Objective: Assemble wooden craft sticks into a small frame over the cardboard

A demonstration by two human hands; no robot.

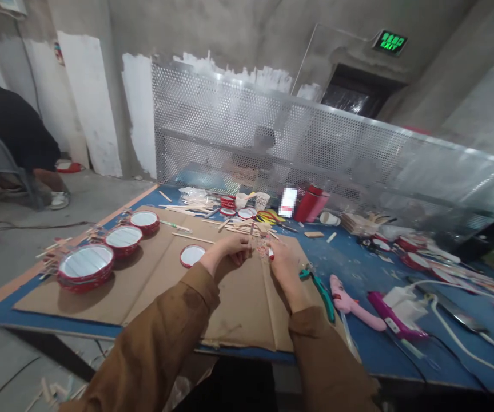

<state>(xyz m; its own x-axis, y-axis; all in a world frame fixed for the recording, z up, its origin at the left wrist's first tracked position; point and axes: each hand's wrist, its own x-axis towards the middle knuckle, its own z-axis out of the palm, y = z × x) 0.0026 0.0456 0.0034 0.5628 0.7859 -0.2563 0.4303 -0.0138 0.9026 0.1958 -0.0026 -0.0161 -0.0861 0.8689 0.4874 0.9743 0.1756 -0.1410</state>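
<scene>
I make out teal pliers (325,294) just beside the right wrist, crowding that side, with a pink glue gun (358,310) past them on the blue table (354,266). A red-rimmed white disc (192,256) lies close by the left wrist, and three red drum-like pieces (86,263) line the cardboard (238,312) farther left. Behind the hands stand paper cups (262,200) and a red bottle (308,204). Over the cardboard, the left hand (236,249) pinches a thin stick (252,230), upright, brownish and blurred. The right hand (285,260) curls at a small red-and-white piece (271,253); whether its fingers grip it, I can't tell.
</scene>
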